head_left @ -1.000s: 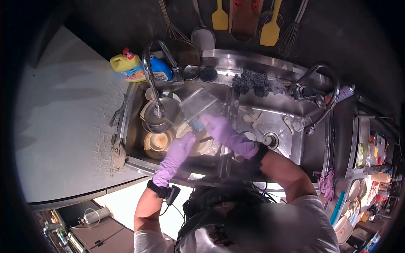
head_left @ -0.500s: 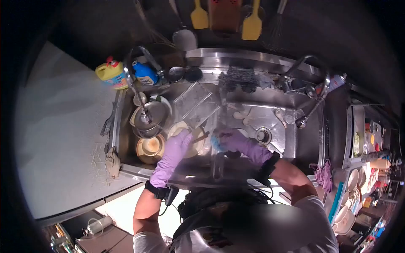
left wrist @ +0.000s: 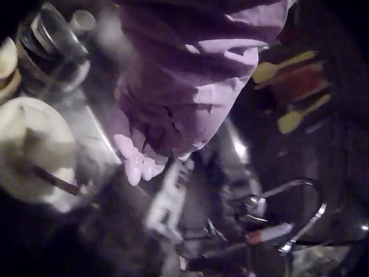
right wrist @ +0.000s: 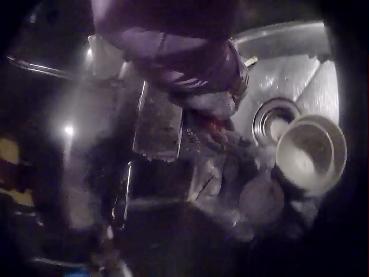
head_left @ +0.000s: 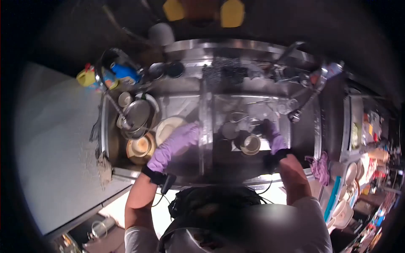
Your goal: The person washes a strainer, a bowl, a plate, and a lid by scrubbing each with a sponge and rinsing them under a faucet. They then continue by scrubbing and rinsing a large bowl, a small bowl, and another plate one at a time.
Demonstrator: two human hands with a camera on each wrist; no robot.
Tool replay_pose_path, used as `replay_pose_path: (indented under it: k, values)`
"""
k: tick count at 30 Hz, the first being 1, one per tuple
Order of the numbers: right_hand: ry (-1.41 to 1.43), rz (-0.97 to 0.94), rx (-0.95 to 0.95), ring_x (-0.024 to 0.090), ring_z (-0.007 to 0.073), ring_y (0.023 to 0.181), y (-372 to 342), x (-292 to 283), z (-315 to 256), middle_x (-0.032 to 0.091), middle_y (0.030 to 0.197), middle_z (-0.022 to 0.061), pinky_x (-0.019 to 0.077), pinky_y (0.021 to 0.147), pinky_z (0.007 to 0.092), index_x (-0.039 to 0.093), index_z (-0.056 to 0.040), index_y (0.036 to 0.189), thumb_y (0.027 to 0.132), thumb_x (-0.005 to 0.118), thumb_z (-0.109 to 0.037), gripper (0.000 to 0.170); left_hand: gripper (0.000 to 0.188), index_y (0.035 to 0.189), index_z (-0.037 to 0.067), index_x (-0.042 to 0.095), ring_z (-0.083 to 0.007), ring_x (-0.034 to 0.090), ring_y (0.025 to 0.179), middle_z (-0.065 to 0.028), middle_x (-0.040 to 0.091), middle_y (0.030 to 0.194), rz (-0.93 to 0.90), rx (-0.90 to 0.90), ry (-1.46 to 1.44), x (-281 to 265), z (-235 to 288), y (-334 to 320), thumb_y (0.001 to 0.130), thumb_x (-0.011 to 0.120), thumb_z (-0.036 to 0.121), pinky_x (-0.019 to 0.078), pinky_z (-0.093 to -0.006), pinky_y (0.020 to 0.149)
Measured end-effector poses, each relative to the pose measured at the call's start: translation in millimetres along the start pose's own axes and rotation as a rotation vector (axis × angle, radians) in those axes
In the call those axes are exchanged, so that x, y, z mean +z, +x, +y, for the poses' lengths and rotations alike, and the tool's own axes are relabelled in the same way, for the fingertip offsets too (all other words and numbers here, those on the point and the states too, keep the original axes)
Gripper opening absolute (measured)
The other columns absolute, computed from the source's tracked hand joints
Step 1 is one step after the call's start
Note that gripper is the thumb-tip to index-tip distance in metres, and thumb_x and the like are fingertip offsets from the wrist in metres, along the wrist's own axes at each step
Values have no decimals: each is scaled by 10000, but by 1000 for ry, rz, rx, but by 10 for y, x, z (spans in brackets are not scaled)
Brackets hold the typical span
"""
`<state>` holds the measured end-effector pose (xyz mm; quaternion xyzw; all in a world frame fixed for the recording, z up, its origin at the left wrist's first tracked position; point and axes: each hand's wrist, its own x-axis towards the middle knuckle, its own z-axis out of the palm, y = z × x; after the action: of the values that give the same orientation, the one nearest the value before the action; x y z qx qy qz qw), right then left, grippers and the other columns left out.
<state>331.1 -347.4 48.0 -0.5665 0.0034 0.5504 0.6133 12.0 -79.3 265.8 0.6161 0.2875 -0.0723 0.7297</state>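
While the right hand (head_left: 272, 130) reaches down into the right basin (head_left: 301, 139), blur and shadow hide its fingers, so I cannot tell whether it grips anything. A clear container (right wrist: 157, 131) lies beside it, with a beige cup (head_left: 252, 144) to its left, near the drain (right wrist: 275, 120). The left hand (head_left: 189, 135) is by the divider (head_left: 206, 156), fingers loosely bent, nothing visible in them; perhaps it simply waits there. Just left of it, a pale bowl (head_left: 168, 129) sits in the left basin (head_left: 181, 101); farther left, a metal pan (head_left: 139, 113) and a small bowl (head_left: 140, 146) resting in a larger one crowd together, probably to save room.

A pale table (head_left: 63, 152) adjoins the sink's left side. Detergent bottles (head_left: 125, 74) and dark scrubbers (head_left: 223, 71) line the far ledge, likely for easy reach; yellow spatulas (head_left: 232, 13) hang against a dark wall.
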Motion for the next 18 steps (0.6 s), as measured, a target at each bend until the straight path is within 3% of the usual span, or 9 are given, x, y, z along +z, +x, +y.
replay_pose_path:
  k: [2, 4, 6, 8, 10, 13, 14, 16, 18]
  values:
    - [-321, 52, -102, 603, 231, 699, 237, -382, 37, 610, 811, 125, 494, 634, 354, 550, -12, 944, 873, 432, -222, 252, 201, 1034, 44, 554, -98, 578, 726, -10, 584, 873, 124, -279, -67, -614, -523, -67, 899, 509, 187, 459, -215, 562]
    - [-983, 134, -281, 588, 190, 654, 509, -772, 185, 599, 762, 95, 471, 574, 326, 546, -24, 890, 845, 475, -202, 197, 207, 1007, 44, 563, -109, 590, 629, -30, 594, 762, 274, -383, -101, -1000, -1001, -237, 891, 517, 210, 459, -227, 496]
    - [-1436, 203, -394, 572, 150, 609, 726, -1043, 366, 589, 714, 64, 449, 513, 299, 542, -36, 836, 817, 518, -182, 149, 292, 1013, 40, 565, -264, 616, 779, -111, 627, 839, 463, -562, -66, -1233, -1294, -357, 774, 595, 204, 502, -365, 702]
    - [-1271, 282, -476, 553, 121, 567, 460, -559, 127, 579, 662, 51, 421, 472, 261, 564, -11, 851, 798, 548, -151, 151, 290, 999, 43, 561, -262, 611, 819, -106, 630, 889, -2, -81, 1318, -1525, -1631, -458, 747, 602, 180, 495, -358, 733]
    - [-1448, 281, -578, 580, 147, 576, 206, -124, -152, 619, 717, 113, 426, 459, 237, 550, 40, 934, 853, 478, -169, 236, 230, 1018, 33, 570, -196, 621, 791, -80, 630, 899, 233, 21, 757, -1519, -2079, -445, 820, 577, 151, 522, -307, 667]
    - [-351, 123, -196, 597, 241, 696, 730, -693, 301, 623, 817, 131, 488, 641, 336, 586, 10, 952, 900, 421, -280, 338, 205, 1049, 45, 566, -160, 624, 775, -66, 630, 911, 321, -338, -118, -1374, -1961, -223, 854, 557, 108, 528, -282, 605]
    - [372, -24, 93, 607, 239, 758, 636, -562, 130, 629, 865, 128, 507, 691, 344, 585, 8, 966, 948, 325, -297, 402, 212, 1060, 51, 561, -165, 624, 769, -71, 630, 905, 384, -365, -228, -1277, -1883, -115, 855, 552, 105, 527, -288, 594]
    - [319, -118, 164, 609, 240, 816, 585, -422, 23, 626, 921, 133, 514, 731, 366, 576, 21, 999, 938, 373, -288, 374, 250, 1067, 52, 544, -140, 614, 750, -66, 605, 949, 539, -708, 177, -1132, -1614, 193, 822, 562, 101, 500, -282, 571]
    - [225, -119, 89, 611, 248, 831, 511, -204, -21, 625, 942, 141, 515, 740, 370, 566, 30, 1025, 928, 403, -287, 369, 283, 1078, 55, 544, -160, 601, 817, -74, 607, 938, 724, -626, -316, -1225, -1899, 200, 804, 605, 95, 504, -307, 651]
